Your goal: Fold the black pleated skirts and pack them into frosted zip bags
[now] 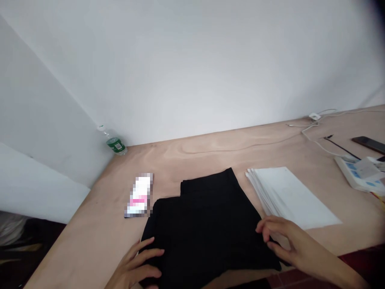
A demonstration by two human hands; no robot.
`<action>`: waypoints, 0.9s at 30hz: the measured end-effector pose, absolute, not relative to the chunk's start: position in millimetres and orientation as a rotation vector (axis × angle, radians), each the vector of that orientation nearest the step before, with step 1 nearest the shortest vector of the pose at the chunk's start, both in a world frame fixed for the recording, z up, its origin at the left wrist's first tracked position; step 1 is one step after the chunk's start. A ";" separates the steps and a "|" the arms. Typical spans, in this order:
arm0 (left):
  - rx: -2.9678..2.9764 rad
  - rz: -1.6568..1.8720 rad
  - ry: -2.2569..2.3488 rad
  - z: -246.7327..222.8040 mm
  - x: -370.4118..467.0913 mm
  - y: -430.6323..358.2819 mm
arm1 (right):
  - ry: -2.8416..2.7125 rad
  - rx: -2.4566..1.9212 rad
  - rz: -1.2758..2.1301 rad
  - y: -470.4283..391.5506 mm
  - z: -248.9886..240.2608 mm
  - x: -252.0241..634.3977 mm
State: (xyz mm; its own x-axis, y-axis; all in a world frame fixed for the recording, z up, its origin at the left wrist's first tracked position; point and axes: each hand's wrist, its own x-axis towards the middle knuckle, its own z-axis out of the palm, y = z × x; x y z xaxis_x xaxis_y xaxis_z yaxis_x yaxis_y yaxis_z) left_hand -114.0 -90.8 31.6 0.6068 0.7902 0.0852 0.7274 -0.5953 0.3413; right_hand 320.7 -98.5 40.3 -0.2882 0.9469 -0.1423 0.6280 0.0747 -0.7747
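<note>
A black piece of clothing (204, 224), folded and fairly flat, lies on the table in front of me; its exact kind does not show. Its far edge is stepped, with a narrower part reaching back on the right. My left hand (138, 265) rests on its near left side, fingers spread over the fabric. At the right edge, my right hand (281, 237) has thumb and fingertips closed together on the cloth. The near edge of the cloth curves up, and bare tabletop shows beneath it.
Right of the cloth lies a stack of white paper (294, 196). A lit, blurred phone (140, 196) is to the left. A green-labelled bottle (116, 143) stands in the corner by the wall. A power strip (359, 174), cables and a dark phone (368, 143) are far right.
</note>
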 end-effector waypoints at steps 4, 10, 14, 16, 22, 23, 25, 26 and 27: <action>2.532 0.351 1.212 27.9 -119.5 -87.2 | -1.560 -1.629 1.003 -64.4 32.3 308.1; 2.406 0.374 1.375 29.0 -116.1 -86.0 | -1.515 -1.806 0.675 -43.8 4.2 290.1; 2.094 0.558 1.557 38.2 -106.7 -77.2 | -1.584 -1.836 0.496 -44.7 -1.2 285.6; 1.855 0.679 1.732 43.5 -99.4 -70.0 | -1.609 -1.851 0.416 -44.1 -3.5 284.1; 1.477 0.862 1.946 50.9 -79.8 -55.3 | -1.666 -1.874 0.264 -42.6 -6.5 278.8; 1.453 0.888 1.979 51.0 -78.3 -55.4 | -1.664 -1.859 0.262 -42.9 -6.2 278.2; 1.439 0.938 2.055 51.0 -76.8 -56.9 | -1.649 -1.820 0.270 -43.6 -5.6 277.2; 1.447 0.957 2.096 50.8 -76.6 -57.8 | -1.637 -1.805 0.272 -43.9 -5.5 276.7; 1.461 0.966 2.134 50.5 -76.5 -58.6 | -1.626 -1.797 0.278 -44.2 -5.5 276.1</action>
State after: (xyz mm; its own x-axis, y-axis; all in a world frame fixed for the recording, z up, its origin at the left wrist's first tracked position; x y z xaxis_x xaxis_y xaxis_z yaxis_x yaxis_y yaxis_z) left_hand -76.5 -58.6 50.5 -0.3881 0.9190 0.0696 0.6588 0.2238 0.7183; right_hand 276.1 -44.2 -5.5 0.1935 0.9395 0.2827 0.7926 0.0202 -0.6095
